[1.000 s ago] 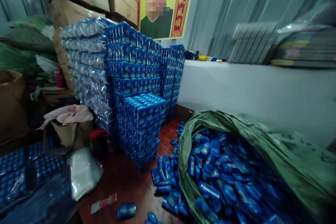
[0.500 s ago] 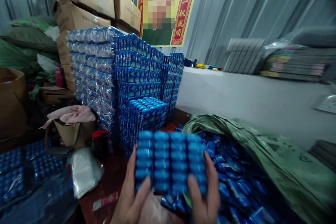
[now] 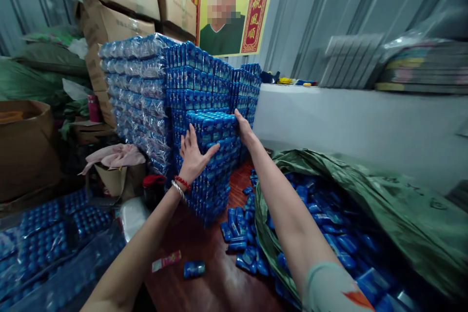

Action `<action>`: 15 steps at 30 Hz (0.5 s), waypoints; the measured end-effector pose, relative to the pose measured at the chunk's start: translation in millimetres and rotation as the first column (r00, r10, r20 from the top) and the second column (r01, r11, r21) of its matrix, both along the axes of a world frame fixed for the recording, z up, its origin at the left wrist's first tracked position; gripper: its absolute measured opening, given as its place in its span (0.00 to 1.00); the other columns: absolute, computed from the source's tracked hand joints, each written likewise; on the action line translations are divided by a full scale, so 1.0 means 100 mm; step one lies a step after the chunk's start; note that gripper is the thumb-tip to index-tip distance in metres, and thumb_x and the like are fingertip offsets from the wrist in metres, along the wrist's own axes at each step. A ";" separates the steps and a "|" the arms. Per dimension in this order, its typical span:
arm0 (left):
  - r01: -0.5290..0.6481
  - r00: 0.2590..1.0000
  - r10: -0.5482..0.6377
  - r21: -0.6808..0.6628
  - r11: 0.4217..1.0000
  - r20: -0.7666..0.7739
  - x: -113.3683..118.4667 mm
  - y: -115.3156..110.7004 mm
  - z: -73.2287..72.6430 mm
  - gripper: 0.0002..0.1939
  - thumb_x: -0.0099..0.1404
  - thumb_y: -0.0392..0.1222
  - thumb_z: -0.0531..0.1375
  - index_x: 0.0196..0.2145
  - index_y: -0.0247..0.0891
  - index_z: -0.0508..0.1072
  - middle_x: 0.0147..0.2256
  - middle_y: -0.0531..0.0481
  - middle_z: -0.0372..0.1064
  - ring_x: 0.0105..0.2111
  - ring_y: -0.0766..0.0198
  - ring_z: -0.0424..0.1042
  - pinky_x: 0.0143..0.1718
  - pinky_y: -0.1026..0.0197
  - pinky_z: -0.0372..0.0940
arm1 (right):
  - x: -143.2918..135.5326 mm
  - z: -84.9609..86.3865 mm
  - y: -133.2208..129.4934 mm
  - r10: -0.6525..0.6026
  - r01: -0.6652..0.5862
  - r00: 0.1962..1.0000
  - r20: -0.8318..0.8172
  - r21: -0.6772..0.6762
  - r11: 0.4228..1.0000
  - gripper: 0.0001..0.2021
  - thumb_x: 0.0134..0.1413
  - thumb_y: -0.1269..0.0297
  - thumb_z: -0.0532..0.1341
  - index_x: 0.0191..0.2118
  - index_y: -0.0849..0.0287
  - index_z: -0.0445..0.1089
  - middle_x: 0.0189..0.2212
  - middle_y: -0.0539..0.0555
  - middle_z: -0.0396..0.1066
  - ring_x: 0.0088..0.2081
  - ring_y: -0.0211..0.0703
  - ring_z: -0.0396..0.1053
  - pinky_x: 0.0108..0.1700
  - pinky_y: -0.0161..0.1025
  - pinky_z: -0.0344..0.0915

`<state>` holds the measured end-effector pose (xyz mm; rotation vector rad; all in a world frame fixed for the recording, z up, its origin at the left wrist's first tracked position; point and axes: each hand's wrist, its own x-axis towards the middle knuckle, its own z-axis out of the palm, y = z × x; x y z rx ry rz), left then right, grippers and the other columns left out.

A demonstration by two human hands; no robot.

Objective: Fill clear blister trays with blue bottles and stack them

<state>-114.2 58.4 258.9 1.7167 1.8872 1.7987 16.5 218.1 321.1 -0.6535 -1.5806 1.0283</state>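
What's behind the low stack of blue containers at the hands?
Behind the low stack, a taller stack of blue containers shows its upper tiers. The low stack and left hand cover much of its lower part; what's there can't be seen.

Front stack [image 3: 219, 170]: glossy blue, units repeating in a regular grid. Right of it, sack [image 3: 413, 214]: dull green, dark-lettered. Above and behind it, poster [image 3: 234, 14]: yellow, red-edged, gold-lettered. Left of it, cloth [image 3: 117, 156]: pale pink.
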 end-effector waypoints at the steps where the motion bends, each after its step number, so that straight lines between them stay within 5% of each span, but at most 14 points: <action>1: 0.020 0.999 -0.018 0.035 0.999 -0.041 -0.02 0.02 -0.09 0.56 0.50 0.64 0.61 0.65 0.42 0.33 0.66 0.39 0.29 0.64 0.44 0.28 0.61 0.38 0.33 | 0.02 -0.08 0.01 -0.004 0.002 0.999 -0.034 -0.055 0.998 0.30 0.53 0.39 0.47 0.46 0.59 0.69 0.40 0.54 0.73 0.46 0.46 0.68 0.51 0.50 0.62; 4: 0.080 0.994 -0.068 0.140 0.987 -0.088 -0.01 0.10 -0.28 0.60 0.49 0.62 0.63 0.64 0.43 0.26 0.65 0.42 0.17 0.65 0.48 0.23 0.62 0.42 0.33 | 0.09 -0.40 -0.01 -0.089 0.040 0.972 -0.218 -0.220 0.975 0.32 0.54 0.37 0.43 0.51 0.56 0.66 0.45 0.54 0.71 0.51 0.46 0.65 0.55 0.51 0.58; 9: -0.033 0.999 0.037 0.166 0.986 -0.021 0.17 0.25 -0.37 0.51 0.59 0.58 0.56 0.64 0.39 0.24 0.66 0.40 0.21 0.65 0.48 0.25 0.61 0.39 0.31 | 0.03 -0.93 -0.11 -0.029 -0.070 0.950 -0.311 -0.301 0.951 0.33 0.57 0.38 0.40 0.49 0.57 0.68 0.41 0.54 0.74 0.52 0.45 0.65 0.57 0.48 0.58; 15: -0.190 0.982 0.186 0.197 0.962 0.036 0.34 0.39 -0.34 0.46 0.62 0.58 0.52 0.65 0.33 0.30 0.65 0.34 0.28 0.65 0.45 0.29 0.61 0.38 0.36 | -0.05 -1.04 -0.05 0.101 -0.190 0.936 -0.337 -0.242 0.952 0.29 0.55 0.39 0.47 0.43 0.57 0.71 0.41 0.53 0.75 0.50 0.45 0.67 0.58 0.48 0.57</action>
